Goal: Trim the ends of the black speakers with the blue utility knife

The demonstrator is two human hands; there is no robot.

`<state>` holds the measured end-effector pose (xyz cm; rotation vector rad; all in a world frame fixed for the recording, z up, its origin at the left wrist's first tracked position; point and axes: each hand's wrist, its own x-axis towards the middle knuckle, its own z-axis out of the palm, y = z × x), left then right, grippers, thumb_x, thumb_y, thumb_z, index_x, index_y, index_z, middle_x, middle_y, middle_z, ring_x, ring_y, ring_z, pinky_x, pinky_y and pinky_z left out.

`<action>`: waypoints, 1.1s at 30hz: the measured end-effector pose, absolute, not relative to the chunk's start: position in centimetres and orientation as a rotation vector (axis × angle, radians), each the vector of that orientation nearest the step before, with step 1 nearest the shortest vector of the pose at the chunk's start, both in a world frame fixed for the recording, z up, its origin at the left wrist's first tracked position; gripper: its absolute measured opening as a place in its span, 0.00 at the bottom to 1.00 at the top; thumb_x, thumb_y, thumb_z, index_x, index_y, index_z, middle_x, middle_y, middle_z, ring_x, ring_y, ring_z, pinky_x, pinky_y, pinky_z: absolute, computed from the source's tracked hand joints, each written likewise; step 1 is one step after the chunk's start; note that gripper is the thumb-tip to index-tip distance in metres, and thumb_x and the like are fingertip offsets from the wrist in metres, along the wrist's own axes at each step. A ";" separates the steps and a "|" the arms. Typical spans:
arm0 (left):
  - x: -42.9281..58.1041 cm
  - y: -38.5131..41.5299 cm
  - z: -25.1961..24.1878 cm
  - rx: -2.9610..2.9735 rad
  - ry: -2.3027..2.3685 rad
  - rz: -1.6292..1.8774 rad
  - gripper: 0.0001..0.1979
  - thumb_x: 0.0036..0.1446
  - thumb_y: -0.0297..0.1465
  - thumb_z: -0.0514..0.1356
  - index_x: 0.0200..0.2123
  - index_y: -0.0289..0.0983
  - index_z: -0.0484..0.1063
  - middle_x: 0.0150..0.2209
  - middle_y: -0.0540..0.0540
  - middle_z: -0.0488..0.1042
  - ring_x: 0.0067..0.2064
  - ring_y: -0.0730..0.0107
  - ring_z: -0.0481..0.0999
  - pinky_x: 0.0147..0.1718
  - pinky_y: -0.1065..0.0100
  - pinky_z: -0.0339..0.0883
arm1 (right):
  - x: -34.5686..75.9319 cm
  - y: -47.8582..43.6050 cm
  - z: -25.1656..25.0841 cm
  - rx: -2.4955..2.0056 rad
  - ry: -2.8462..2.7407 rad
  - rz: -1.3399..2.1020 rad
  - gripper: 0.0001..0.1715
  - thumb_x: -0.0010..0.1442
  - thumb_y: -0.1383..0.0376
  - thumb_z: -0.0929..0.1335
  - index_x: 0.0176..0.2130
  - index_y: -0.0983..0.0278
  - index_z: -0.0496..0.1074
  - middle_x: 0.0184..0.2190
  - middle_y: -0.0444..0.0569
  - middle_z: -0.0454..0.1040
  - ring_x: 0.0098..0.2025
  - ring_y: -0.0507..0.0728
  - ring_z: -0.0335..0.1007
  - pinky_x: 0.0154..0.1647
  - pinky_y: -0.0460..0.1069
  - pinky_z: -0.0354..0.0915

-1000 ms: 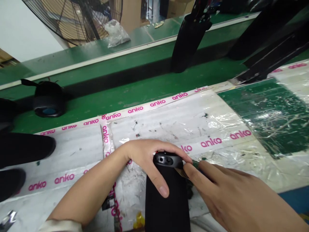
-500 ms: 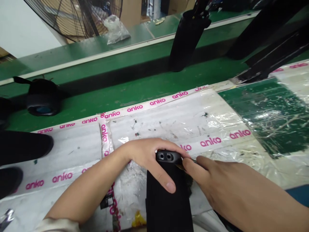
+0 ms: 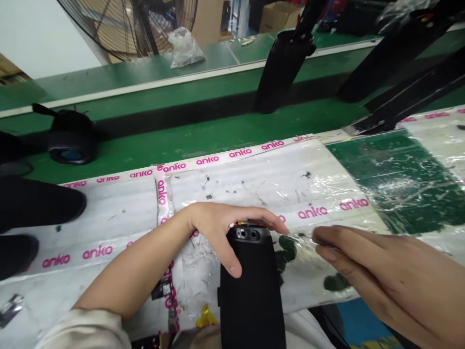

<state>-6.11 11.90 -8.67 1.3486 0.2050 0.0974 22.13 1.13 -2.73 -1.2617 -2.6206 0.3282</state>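
Note:
A black fabric-covered cylinder (image 3: 250,295), which looks like a portable speaker, stands at the front edge of the bench. Its upper end carries a dark plastic panel (image 3: 250,233) with two round holes. Bits of red and yellow, perhaps wires, show behind that panel. My left hand (image 3: 220,228) is curved around this end, thumb on the near side and fingers over the far side. To the right, apart from the cylinder, my right hand (image 3: 378,276) is closed in a pinch. Something thin and pale may stick out of its fingertips, too blurred to name.
The white bench covering (image 3: 243,189) bears pink-printed tape. Beyond it runs a green belt with an upright black cylinder (image 3: 283,72) and a round black piece (image 3: 70,138). More dark cylinders (image 3: 39,201) lie at left. A fan (image 3: 131,24) stands behind.
My right hand has drawn away to the right from the cylinder's upper end. My left thumb has shifted slightly left, and the left hand stays around the cylinder.

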 end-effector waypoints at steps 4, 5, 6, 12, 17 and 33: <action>-5.4 11.0 -8.6 1.404 0.375 0.156 0.39 0.44 0.45 0.82 0.59 0.44 0.80 0.61 0.44 0.80 0.64 0.47 0.79 0.69 0.55 0.67 | 22.0 -0.4 -3.5 -1.234 -2.593 0.302 0.10 0.81 0.64 0.57 0.53 0.56 0.65 0.35 0.42 0.83 0.27 0.59 0.82 0.19 0.52 0.70; -5.2 10.7 -8.6 1.428 0.404 0.180 0.37 0.44 0.47 0.81 0.59 0.45 0.81 0.61 0.45 0.81 0.64 0.47 0.79 0.69 0.54 0.67 | 21.8 -0.8 -3.9 -1.240 -2.618 0.261 0.11 0.82 0.64 0.56 0.53 0.57 0.65 0.35 0.42 0.82 0.26 0.58 0.82 0.19 0.52 0.69; -5.0 10.5 -8.6 1.447 0.424 0.198 0.38 0.44 0.47 0.81 0.58 0.46 0.81 0.61 0.45 0.81 0.64 0.47 0.79 0.69 0.54 0.67 | 21.7 -1.1 -4.3 -1.258 -2.637 0.213 0.13 0.82 0.65 0.55 0.54 0.58 0.65 0.35 0.43 0.82 0.26 0.58 0.81 0.19 0.52 0.69; -4.7 10.3 -8.7 1.493 0.371 0.244 0.41 0.39 0.45 0.84 0.58 0.48 0.82 0.62 0.45 0.81 0.64 0.47 0.79 0.69 0.56 0.67 | 21.0 -1.5 -5.0 -1.258 -2.706 0.084 0.15 0.82 0.67 0.53 0.53 0.59 0.65 0.31 0.42 0.76 0.23 0.56 0.78 0.18 0.53 0.65; -4.8 10.7 -9.1 1.467 0.247 0.214 0.42 0.40 0.41 0.84 0.60 0.47 0.81 0.62 0.45 0.81 0.66 0.48 0.79 0.71 0.57 0.65 | 20.5 -0.9 -4.2 -1.196 -2.744 0.063 0.16 0.81 0.68 0.52 0.52 0.61 0.65 0.28 0.39 0.72 0.20 0.55 0.74 0.16 0.52 0.62; -4.6 10.5 -9.5 1.404 0.337 0.146 0.48 0.37 0.42 0.85 0.64 0.46 0.79 0.65 0.45 0.80 0.68 0.47 0.78 0.73 0.57 0.63 | 21.7 -0.7 -5.0 -1.197 -2.780 0.230 0.27 0.59 0.81 0.60 0.53 0.59 0.65 0.29 0.41 0.72 0.21 0.56 0.70 0.21 0.53 0.56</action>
